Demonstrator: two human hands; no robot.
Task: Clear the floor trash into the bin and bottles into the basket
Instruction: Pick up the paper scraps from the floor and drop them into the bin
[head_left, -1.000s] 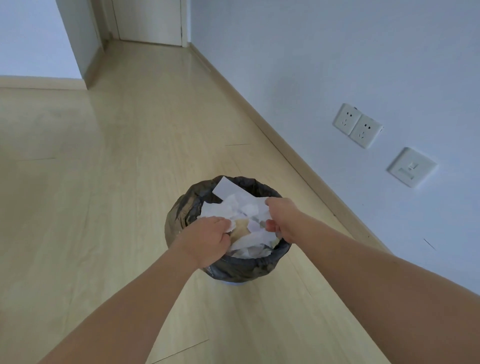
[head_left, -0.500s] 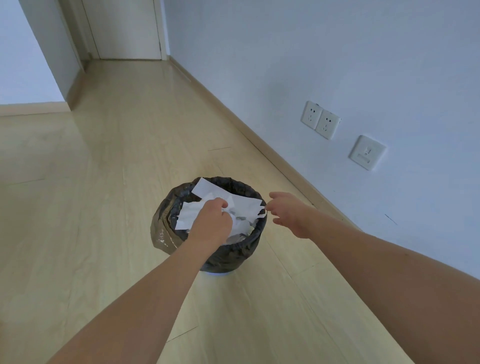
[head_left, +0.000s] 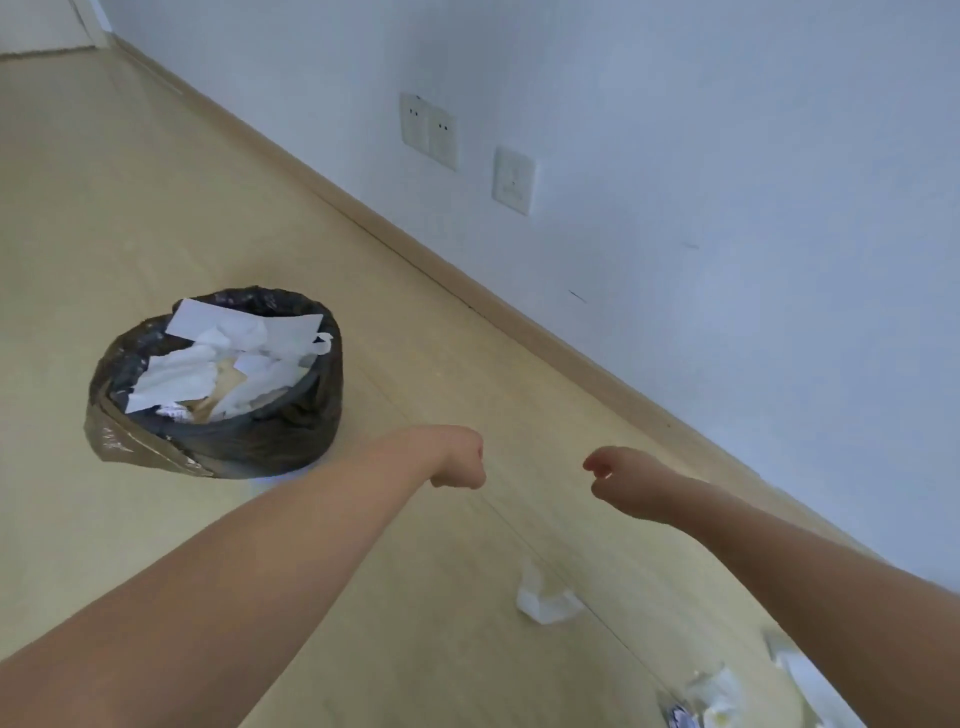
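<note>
Left of both hands: bin (head_left: 218, 431), paper-stuffed. Left hand (head_left: 457, 460) and right hand (head_left: 621, 483) loosely curled, empty. Crumpled tissue (head_left: 543, 605) below them; no readable writing.

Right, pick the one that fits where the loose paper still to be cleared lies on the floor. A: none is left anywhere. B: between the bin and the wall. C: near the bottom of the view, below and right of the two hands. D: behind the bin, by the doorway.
C: a crumpled white paper lies on the floor below the hands, with more scraps at the lower right corner, away from the bin.
</note>
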